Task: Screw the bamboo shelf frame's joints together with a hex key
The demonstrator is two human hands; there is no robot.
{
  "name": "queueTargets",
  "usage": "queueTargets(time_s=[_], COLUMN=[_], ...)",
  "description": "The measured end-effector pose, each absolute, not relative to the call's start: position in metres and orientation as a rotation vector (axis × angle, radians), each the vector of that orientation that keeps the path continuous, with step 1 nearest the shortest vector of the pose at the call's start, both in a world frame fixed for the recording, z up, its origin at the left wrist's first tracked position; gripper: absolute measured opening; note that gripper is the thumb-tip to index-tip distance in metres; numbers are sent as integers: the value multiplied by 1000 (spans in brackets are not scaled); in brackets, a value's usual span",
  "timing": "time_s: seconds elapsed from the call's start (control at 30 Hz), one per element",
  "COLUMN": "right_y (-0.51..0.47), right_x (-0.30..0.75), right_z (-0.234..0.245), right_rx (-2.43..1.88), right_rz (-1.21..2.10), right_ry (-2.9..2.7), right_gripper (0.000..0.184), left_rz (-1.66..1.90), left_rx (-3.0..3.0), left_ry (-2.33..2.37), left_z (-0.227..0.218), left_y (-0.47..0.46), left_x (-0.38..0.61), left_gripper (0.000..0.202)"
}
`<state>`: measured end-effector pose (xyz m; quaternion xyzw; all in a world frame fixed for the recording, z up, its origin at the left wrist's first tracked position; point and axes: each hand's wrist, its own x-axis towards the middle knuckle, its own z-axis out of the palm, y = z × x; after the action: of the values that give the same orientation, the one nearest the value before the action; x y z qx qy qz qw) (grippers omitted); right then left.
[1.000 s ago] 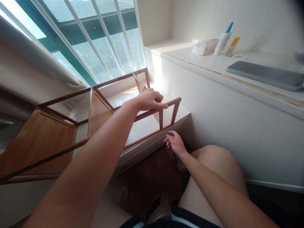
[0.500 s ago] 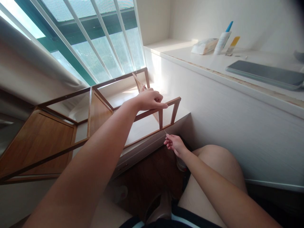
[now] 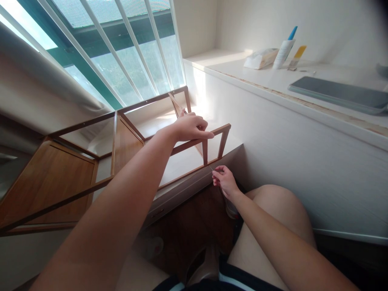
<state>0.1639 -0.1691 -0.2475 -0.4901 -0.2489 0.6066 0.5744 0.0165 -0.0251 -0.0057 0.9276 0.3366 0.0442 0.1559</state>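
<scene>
A brown wooden shelf frame (image 3: 222, 141) with slatless open sides and wooden panels (image 3: 60, 178) lies along the white ledge below the window. My left hand (image 3: 190, 127) reaches over its upper rail and grips it near a crosspiece, thumb pointing right and some fingers hidden behind. Lower down, my right hand (image 3: 224, 180) pinches a thin metal rod (image 3: 211, 167) that looks like a hex key. The rod's tip meets the lower rail at the foot of the crosspiece. Its far end is hidden in my fingers.
On the white counter (image 3: 230, 72) at right are a packet (image 3: 260, 58), a white tube with a blue tip (image 3: 285, 50), a yellow-handled brush (image 3: 298, 56) and a dark phone-like slab (image 3: 339, 95). A barred window (image 3: 127, 48) and a curtain (image 3: 45, 81) stand at left.
My right hand has shifted slightly up and right, and its fingers have turned around the hex key. My left hand and the frame stay where they were.
</scene>
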Motion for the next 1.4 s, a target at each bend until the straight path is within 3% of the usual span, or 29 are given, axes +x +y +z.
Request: queueTargets(time_s=[0.33, 0.8, 1.17, 1.4], right_y=[-172, -178, -175, -172], right_x=[166, 171, 173, 171], right_z=[-252, -239, -240, -247], right_rx=[-1245, -1535, -1590, -1476], right_rz=[1214, 837, 844, 1270], right_ry=[-931, -1292, -1221, -871], right_gripper=[37, 17, 21, 28], left_rz=[152, 158, 143, 140], left_rx=[2673, 2677, 2659, 2662], left_ry=[948, 932, 944, 956], left_z=[-8, -6, -5, -5], left_y=[-23, -23, -25, -24], left_x=[16, 17, 17, 17], left_gripper=[39, 50, 48, 51])
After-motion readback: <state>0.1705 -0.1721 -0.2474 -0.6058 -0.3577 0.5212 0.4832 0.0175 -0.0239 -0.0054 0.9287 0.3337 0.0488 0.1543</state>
